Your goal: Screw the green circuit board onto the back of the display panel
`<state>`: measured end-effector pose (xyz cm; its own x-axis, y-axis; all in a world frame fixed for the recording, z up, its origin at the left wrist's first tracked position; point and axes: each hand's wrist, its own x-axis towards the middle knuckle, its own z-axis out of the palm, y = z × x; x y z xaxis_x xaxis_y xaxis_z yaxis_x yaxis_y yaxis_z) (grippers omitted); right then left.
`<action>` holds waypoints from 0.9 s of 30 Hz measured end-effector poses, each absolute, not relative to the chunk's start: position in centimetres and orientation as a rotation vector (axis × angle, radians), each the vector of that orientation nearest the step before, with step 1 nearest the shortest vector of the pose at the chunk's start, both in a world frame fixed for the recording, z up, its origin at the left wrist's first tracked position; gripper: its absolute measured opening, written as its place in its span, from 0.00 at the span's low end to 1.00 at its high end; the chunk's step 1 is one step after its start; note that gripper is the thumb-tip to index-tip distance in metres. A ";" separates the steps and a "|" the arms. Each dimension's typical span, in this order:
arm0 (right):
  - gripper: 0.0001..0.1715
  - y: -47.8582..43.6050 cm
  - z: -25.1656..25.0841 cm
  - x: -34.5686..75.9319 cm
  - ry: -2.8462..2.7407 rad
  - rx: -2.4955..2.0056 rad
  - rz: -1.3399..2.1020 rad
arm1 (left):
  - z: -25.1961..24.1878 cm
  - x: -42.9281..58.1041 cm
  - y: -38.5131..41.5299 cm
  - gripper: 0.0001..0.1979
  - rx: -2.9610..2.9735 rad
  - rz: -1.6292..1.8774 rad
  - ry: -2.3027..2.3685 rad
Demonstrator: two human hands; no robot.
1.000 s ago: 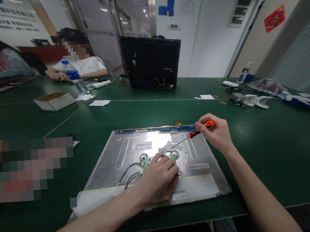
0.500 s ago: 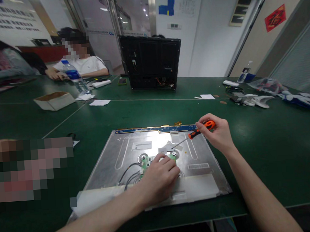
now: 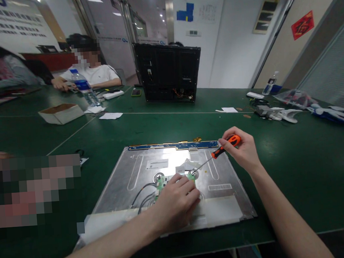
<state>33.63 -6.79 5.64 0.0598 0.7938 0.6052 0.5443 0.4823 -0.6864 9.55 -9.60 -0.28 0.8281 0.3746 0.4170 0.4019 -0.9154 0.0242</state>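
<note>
A silver display panel (image 3: 114,188) lies on the green table with its metal back up. On its middle sits a small green circuit board (image 3: 161,181), mostly covered by my left hand (image 3: 178,197), whose curled fingers press on it. Between the thumb and fingers of my right hand (image 3: 241,147) is an orange and black screwdriver (image 3: 217,152), slanting down to the left. Its tip is at the screw (image 3: 192,172) by the board's upper right corner. Dark cables (image 3: 141,196) run from the board's left side. A blue circuit strip (image 3: 152,147) lines the panel's far edge.
Behind the panel stands a black monitor housing (image 3: 169,72). A cardboard box (image 3: 62,117) and a water bottle (image 3: 83,88) are at the back left, near a seated person (image 3: 103,75). Gloves (image 3: 279,113) and a plastic bag (image 3: 296,98) lie at the right.
My right hand has shifted a little, and the screwdriver tip has come down from just above the board onto the corner screw. My left hand keeps its place on the board.
</note>
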 end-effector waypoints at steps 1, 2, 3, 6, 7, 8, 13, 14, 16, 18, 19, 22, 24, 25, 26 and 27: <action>0.14 -6.8 5.6 33.6 -1.585 -1.164 0.347 | -0.3 9.5 -9.8 0.08 -2.930 -0.647 -0.575; 0.15 -6.8 5.5 33.4 -1.561 -1.149 0.423 | -0.3 9.5 -10.1 0.09 -2.927 -0.633 -0.523; 0.16 -6.8 5.3 33.2 -1.545 -1.134 0.502 | -0.4 9.4 -10.4 0.09 -2.927 -0.614 -0.476; 0.17 -7.0 4.9 32.1 -1.536 -1.107 0.657 | -0.7 9.2 -11.2 0.10 -2.915 -0.525 -0.402; 0.18 -7.1 4.8 31.7 -1.541 -1.106 0.666 | -0.8 9.1 -11.3 0.09 -2.901 -0.498 -0.386; 0.18 -7.3 4.7 31.3 -1.548 -1.108 0.660 | -0.9 9.0 -11.5 0.09 -2.886 -0.474 -0.371; 0.15 -8.2 4.6 30.0 -1.631 -1.135 0.579 | -1.4 8.4 -11.9 0.13 -2.853 -0.397 -0.309; 0.14 -8.4 4.6 29.8 -1.654 -1.131 0.555 | -1.5 8.4 -11.9 0.13 -2.850 -0.389 -0.311; 0.13 -8.6 4.6 29.4 -1.702 -1.118 0.482 | -1.7 8.4 -12.1 0.15 -2.833 -0.368 -0.317; 0.12 -8.6 4.4 29.1 -1.734 -1.114 0.407 | -1.8 8.5 -12.4 0.15 -2.808 -0.346 -0.330; 0.12 -8.7 4.3 29.0 -1.742 -1.115 0.385 | -1.9 8.5 -12.5 0.15 -2.796 -0.340 -0.339; 0.10 -8.7 4.1 28.8 -1.753 -1.117 0.370 | -2.0 8.6 -12.7 0.15 -2.773 -0.344 -0.377; 0.10 -8.7 4.2 28.8 -1.754 -1.108 0.378 | -2.2 8.6 -12.7 0.15 -2.770 -0.355 -0.401; 0.10 -8.7 4.2 28.8 -1.749 -1.106 0.384 | -2.3 8.6 -12.7 0.16 -2.771 -0.356 -0.412; 0.10 -8.7 4.2 28.9 -1.744 -1.107 0.390 | -2.4 8.6 -12.7 0.16 -2.774 -0.353 -0.424; 0.10 -8.7 4.2 28.9 -1.739 -1.112 0.396 | -2.5 8.6 -12.7 0.17 -2.777 -0.347 -0.435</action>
